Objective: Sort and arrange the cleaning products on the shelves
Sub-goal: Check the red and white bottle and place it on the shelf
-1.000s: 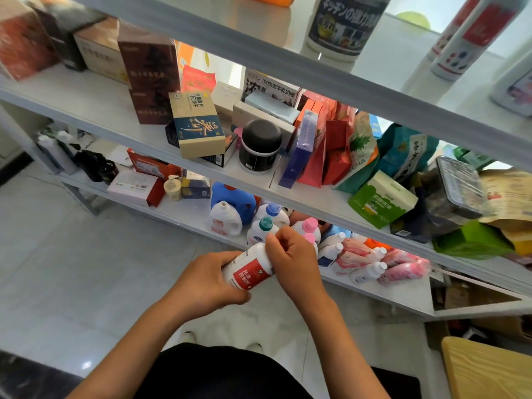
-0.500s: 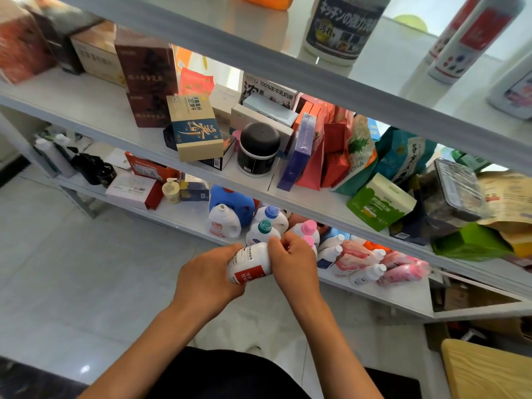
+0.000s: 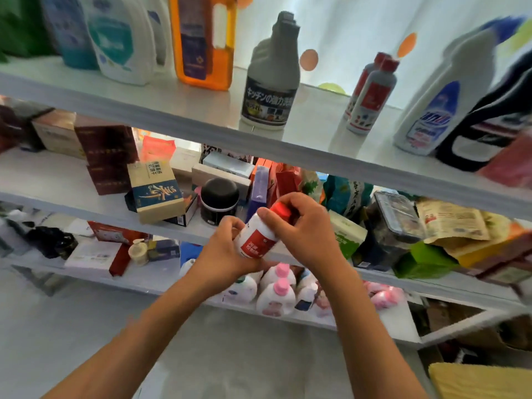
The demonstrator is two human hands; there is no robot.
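The top shelf [image 3: 201,110], running across the upper frame, is carrying two matching red-capped bottles [image 3: 371,93] at upper right. At centre frame, the left hand [image 3: 227,251] is gripping the body of a red-labelled white bottle [image 3: 256,240] while the right hand [image 3: 302,228] is curling around its red cap. Probably it is being readied for shelving; next it needs lifting beside that pair.

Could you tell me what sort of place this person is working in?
Probably a small shop or stockroom: open white shelves carry detergent bottles on top and boxed goods below. Both hands, left hand and right hand, hold a red-capped bottle.
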